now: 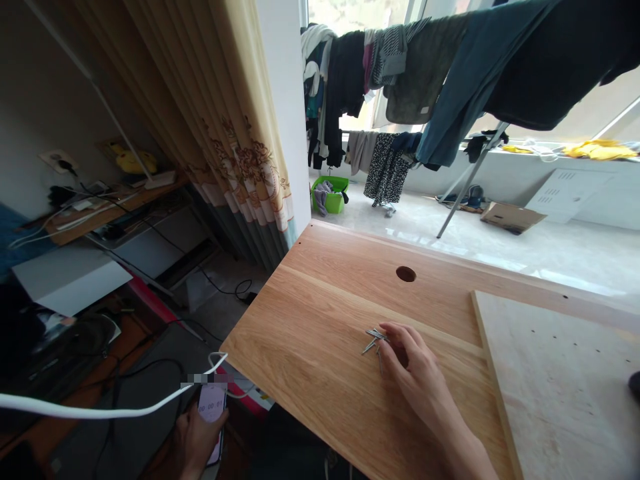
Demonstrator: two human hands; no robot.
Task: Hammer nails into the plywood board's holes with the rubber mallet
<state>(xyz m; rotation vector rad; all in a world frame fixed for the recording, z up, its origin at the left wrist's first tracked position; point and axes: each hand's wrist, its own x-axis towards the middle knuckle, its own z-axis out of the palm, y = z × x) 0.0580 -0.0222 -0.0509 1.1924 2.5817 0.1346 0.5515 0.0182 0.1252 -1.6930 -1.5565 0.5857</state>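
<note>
A phone with a timer on its lit screen is held in my left hand, low beside the table's left edge. On the wooden table lies a small loose pile of thin metal nails. My right hand rests over the right side of that pile, its thumb and forefinger curved and apart at the nails. Part of the pile is hidden behind the fingertips. To the right of this hand lies a pale wooden board with several small dark holes or marks.
The tabletop has a round hole. A white cable runs across the left toward the table corner. At the board's right edge sits a dark object. Beyond are a curtain, a clothes rack with laundry and a green basin.
</note>
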